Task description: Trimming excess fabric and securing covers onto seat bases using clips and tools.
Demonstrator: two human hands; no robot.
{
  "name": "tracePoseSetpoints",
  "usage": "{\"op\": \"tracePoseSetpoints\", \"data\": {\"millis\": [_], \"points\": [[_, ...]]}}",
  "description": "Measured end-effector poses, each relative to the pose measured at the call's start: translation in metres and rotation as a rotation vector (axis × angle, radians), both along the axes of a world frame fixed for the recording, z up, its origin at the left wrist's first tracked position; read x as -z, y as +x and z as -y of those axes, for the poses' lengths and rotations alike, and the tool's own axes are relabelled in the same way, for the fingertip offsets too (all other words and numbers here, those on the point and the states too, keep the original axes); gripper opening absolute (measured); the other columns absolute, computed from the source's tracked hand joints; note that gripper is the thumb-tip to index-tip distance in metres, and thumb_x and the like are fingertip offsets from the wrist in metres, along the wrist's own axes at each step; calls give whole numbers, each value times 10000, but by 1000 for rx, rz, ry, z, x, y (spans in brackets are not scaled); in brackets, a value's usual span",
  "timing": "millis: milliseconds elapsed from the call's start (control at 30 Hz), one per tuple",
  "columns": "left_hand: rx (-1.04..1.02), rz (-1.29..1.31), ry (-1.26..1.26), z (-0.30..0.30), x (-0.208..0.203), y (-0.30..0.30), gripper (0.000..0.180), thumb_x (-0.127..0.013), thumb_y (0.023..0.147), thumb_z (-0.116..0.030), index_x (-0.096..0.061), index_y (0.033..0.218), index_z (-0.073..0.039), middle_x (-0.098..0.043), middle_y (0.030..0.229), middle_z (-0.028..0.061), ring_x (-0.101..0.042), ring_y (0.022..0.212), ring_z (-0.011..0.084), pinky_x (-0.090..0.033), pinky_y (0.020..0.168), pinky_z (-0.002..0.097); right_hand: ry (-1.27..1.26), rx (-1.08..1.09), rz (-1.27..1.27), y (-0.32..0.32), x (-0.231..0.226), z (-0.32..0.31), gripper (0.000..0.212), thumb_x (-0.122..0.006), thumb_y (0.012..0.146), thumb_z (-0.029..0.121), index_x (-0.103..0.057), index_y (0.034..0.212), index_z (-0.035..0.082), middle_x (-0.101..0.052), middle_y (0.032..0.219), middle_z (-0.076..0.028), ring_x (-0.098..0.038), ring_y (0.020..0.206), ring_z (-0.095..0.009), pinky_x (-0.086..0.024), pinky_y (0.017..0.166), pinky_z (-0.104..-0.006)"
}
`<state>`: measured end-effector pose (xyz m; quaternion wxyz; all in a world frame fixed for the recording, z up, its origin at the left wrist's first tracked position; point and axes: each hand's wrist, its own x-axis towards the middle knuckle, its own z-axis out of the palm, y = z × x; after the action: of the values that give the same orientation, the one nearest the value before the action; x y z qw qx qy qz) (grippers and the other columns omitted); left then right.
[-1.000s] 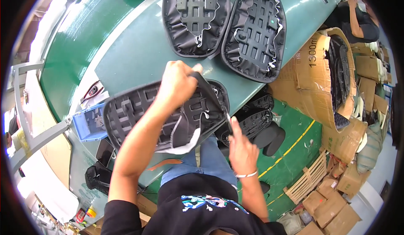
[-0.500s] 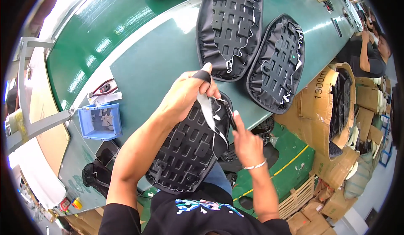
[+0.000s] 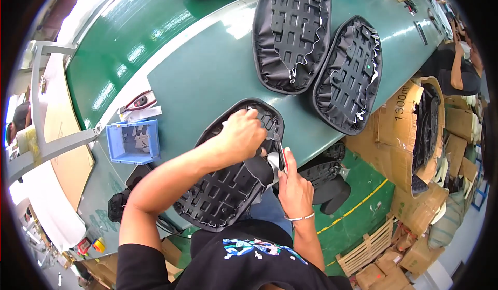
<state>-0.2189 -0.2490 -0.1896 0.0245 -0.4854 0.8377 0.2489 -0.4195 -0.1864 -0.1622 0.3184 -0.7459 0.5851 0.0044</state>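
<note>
A black padded seat (image 3: 215,199) lies underside up across my lap and the table edge, its ribbed plastic base showing. My left hand (image 3: 244,137) is closed in a fist over its far part, gripping the black cover fabric (image 3: 259,169), whose loose flap hangs below the fingers. Beside it, my right hand (image 3: 295,191) is wrapped round a slim blade-like tool (image 3: 282,157) with red on its handle. The tool's tip points away from me and meets the fabric edge at the seat's right rim. A whitish strip (image 3: 273,161) of lining shows between the hands.
Two similar seats (image 3: 293,35) (image 3: 347,77) lie underside up on the green table (image 3: 197,82). To the left are a blue bin (image 3: 132,157) with grey pieces and red-handled pliers (image 3: 140,101). A large cardboard box (image 3: 384,144) stands right; a person (image 3: 456,66) sits beyond it.
My left hand has come down from above the seat's far end, and the raised fabric strip is now folded low. My right hand with the tool has moved slightly nearer to me.
</note>
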Motion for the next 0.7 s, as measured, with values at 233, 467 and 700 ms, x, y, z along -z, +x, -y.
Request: {"op": "tracePoseSetpoints", "data": {"millis": [233,467,700], "points": [[-462,-785,-69,-14,49,5,246,-707,800,-293,-636,721,-71,-525,690,-18,-483,796,149,-333,802,312,-43,53,23,18,-2,-40,631,-556,889,163,-265,1432,24,-607,631,-201,-583,521,-403,-456,500,-496],[-509,-1127,162,-55,10,-24,196,-609,794,-100,-620,984,-52,-638,932,94,-607,892,204,-473,809,312,217,565,524,-29,32,-53,529,-564,915,186,-337,1369,36,-622,841,-86,-613,653,-144,-505,577,-296],[-639,-515,-207,-74,-70,54,606,-769,677,-239,-554,1208,-42,-584,1171,189,-539,1124,350,-446,929,396,197,459,764,-9,75,24,581,-717,805,110,-351,1244,10,-498,917,-40,-515,799,-116,-459,736,-266]]}}
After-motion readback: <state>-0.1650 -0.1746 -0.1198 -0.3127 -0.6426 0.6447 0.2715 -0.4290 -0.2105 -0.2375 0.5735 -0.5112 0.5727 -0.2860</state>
